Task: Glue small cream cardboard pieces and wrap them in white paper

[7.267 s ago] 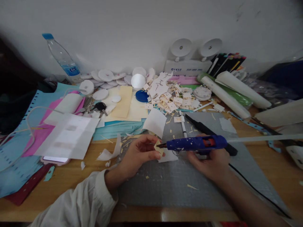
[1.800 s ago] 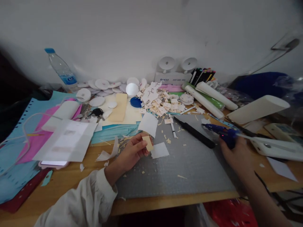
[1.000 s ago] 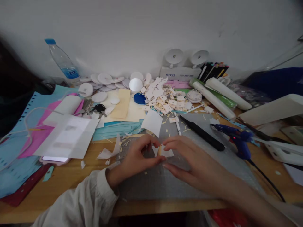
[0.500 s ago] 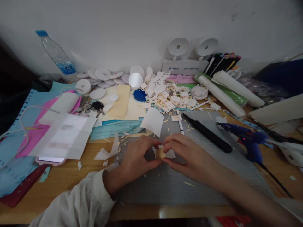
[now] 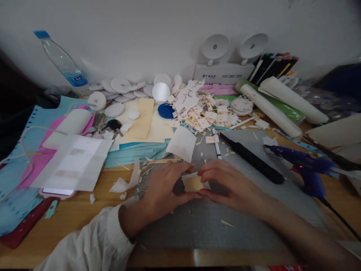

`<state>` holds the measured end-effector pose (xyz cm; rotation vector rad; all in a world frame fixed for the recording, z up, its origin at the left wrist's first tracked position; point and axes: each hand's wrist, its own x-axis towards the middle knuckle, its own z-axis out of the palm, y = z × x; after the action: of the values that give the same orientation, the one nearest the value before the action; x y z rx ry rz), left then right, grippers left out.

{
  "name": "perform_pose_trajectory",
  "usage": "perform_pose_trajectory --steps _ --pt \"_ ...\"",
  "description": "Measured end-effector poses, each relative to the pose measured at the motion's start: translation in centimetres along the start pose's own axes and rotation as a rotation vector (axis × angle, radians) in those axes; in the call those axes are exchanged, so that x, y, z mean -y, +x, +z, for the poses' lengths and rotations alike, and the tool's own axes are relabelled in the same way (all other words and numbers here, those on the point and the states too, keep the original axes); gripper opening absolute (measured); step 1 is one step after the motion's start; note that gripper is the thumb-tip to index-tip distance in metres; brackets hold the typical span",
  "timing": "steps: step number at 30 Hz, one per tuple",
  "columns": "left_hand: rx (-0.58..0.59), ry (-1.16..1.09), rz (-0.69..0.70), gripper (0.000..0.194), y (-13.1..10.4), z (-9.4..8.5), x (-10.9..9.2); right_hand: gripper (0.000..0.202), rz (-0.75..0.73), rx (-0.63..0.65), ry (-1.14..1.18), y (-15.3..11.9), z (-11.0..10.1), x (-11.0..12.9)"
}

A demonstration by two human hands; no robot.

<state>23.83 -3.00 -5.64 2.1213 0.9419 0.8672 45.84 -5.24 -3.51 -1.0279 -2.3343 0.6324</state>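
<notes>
A small yellow rectangular piece (image 5: 194,184) lies flat over a torn-edged white paper piece (image 5: 184,180) on the grey mat, between my two hands. My left hand (image 5: 165,183) curves round its left side, the thumb along the lower edge and the forefinger apart above the upper edge. My right hand (image 5: 229,184) has bent fingers and thumb at the right end of the yellow piece, gripping it there; part of the contact is hidden. Beyond them lie a curled white sheet (image 5: 182,143) and a white pen (image 5: 216,145) with a small card across it.
A black cutter-like tool (image 5: 252,158) and a blue glue gun (image 5: 306,165) with a lit red light lie to the right. Behind is a heap of small cards (image 5: 207,114). At left are a phone (image 5: 58,192) under a white sheet, keys (image 5: 114,125) and a bottle (image 5: 63,62).
The yellow piece, earlier pinched and tilted between both hands, now lies flat on the white paper. My left fingers have spread away from it. The view has shifted slightly.
</notes>
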Motion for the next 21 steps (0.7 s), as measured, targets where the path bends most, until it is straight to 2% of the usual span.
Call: perform_pose_trajectory --steps 2,6,13,21 --pt "-0.054 0.016 0.014 0.054 0.1 -0.5 -0.3 0.012 0.019 -0.065 0.019 -0.3 -0.1 -1.0" --pt "-0.106 0.073 0.076 0.010 0.4 -1.5 -0.5 0.009 0.082 -0.118 0.086 -0.6 0.0 -2.3" --pt "0.048 0.096 0.125 0.018 0.4 -1.4 0.2 0.011 0.017 -0.049 0.113 -0.6 0.7 -2.6" --pt "0.126 0.180 0.101 0.022 0.3 -1.1 0.6 0.009 0.012 0.002 0.055 -0.5 0.5 -3.2"
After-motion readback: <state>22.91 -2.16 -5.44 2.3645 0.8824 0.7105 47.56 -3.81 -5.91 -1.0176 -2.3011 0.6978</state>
